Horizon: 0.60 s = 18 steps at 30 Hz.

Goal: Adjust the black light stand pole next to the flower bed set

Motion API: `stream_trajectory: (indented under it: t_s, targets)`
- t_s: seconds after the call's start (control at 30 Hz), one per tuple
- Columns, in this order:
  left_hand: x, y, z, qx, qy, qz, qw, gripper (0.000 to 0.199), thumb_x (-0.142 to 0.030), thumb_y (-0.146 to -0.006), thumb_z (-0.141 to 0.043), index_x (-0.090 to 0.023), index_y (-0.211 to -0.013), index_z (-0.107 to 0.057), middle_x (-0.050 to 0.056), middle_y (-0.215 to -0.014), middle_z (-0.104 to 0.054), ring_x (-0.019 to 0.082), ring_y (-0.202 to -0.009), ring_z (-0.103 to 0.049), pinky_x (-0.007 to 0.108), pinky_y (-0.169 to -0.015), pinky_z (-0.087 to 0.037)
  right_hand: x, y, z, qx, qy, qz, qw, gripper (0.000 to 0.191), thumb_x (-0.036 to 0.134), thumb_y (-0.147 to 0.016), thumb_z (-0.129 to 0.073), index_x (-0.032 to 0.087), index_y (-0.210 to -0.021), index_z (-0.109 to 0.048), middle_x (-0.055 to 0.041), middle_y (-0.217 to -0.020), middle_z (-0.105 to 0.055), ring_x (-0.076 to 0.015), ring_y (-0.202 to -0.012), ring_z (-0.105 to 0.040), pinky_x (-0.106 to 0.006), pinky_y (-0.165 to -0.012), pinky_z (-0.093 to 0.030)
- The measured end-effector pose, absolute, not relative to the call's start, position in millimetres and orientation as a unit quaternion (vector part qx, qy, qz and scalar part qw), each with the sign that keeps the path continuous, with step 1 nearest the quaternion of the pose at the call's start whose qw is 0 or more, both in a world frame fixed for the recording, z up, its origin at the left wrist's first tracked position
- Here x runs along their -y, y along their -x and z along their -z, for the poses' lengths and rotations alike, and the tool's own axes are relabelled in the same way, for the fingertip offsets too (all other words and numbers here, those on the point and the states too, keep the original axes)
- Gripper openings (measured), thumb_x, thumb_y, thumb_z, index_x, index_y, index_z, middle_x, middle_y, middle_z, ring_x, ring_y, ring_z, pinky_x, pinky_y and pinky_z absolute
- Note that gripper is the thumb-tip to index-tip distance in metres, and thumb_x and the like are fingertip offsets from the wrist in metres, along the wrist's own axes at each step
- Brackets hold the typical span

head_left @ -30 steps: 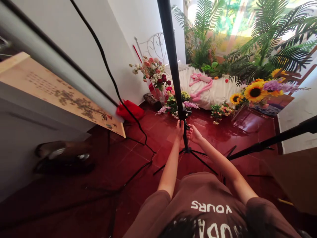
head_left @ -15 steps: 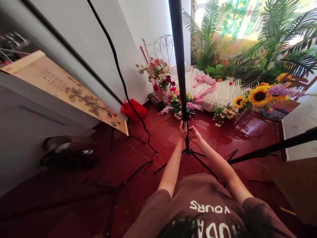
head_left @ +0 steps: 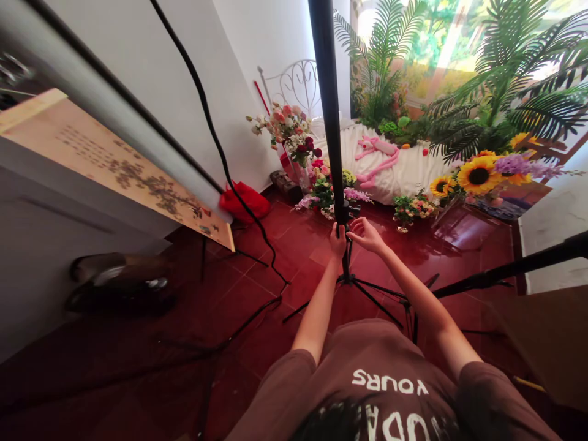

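A black light stand (head_left: pixel 331 122) rises upright in front of me, its tripod legs spread on the floor. My left hand (head_left: pixel 339 242) is wrapped round the pole just below a collar. On the pole's right side, my right hand (head_left: pixel 367 235) is beside the collar's knob (head_left: pixel 353 209), fingers curved and apart. Its thumb side is close to the pole; whether it touches there I cannot tell. The stand's top is out of view.
A black cable (head_left: pixel 206 113) hangs at the left and trails over the red floor. A hanging scroll (head_left: pixel 138 165) and red bag (head_left: pixel 245 201) are left. Another black pole (head_left: pixel 514 269) slants in from the right. Flowers (head_left: pixel 307 147), sunflowers (head_left: pixel 478 174) and a white-draped bed (head_left: pixel 413 174) stand ahead.
My right hand has loosened from the pole and lifted slightly up and right, its fingers opening. My left hand keeps its grip. The view has shifted slightly.
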<state>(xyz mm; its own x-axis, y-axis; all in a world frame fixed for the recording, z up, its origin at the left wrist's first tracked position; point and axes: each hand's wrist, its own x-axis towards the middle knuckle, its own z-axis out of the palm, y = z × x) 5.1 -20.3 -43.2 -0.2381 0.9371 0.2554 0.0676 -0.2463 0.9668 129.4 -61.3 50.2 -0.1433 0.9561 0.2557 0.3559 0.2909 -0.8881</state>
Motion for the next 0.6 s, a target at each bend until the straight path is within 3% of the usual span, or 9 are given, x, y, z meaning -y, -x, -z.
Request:
stream_trajectory:
  t_s: [0.17, 0.33, 0.6]
  targets:
    - [24.1, -1.6, 39.7, -0.521, -0.517, -0.587, 0.342, 0.061, -0.073, -0.085, -0.041, -0.017, -0.103, -0.06, 0.011, -0.098, -0.068, 0.019, -0.083, -0.063, 0.031, -0.074, -0.05, 64.1, -117.3, -33.9, 0.66, 0.481, -0.342, 0.464, 0.036, 0.036, -0.075, -0.068, 0.021, -0.104, -0.054, -0.0074, -0.102, -0.062, -0.0175, -0.088, -0.06, -0.033, -0.08, -0.051]
    - [27.2, 7.1, 14.8, -0.52, -0.571, -0.572, 0.277, 0.059, -0.071, -0.088, -0.037, -0.018, -0.098, -0.061, 0.012, -0.095, -0.069, 0.021, -0.083, -0.065, 0.033, -0.076, -0.05, 77.7, -118.6, -17.1, 0.638, 0.499, -0.338, 0.478, 0.029, 0.03, -0.08, -0.062, 0.02, -0.106, -0.054, -0.0089, -0.107, -0.062, -0.0184, -0.095, -0.061, -0.033, -0.082, -0.052]
    - [19.0, 1.4, -30.8, -0.489, -0.556, -0.602, 0.299, 0.055, -0.07, -0.089, -0.035, -0.02, -0.091, -0.057, 0.006, -0.08, -0.063, 0.016, -0.069, -0.057, 0.03, -0.068, -0.047, 87.2, -119.7, -10.1, 0.596, 0.533, -0.364, 0.477, 0.024, 0.039, -0.083, -0.061, 0.022, -0.098, -0.054, -0.005, -0.094, -0.067, -0.0166, -0.078, -0.066, -0.031, -0.071, -0.054]
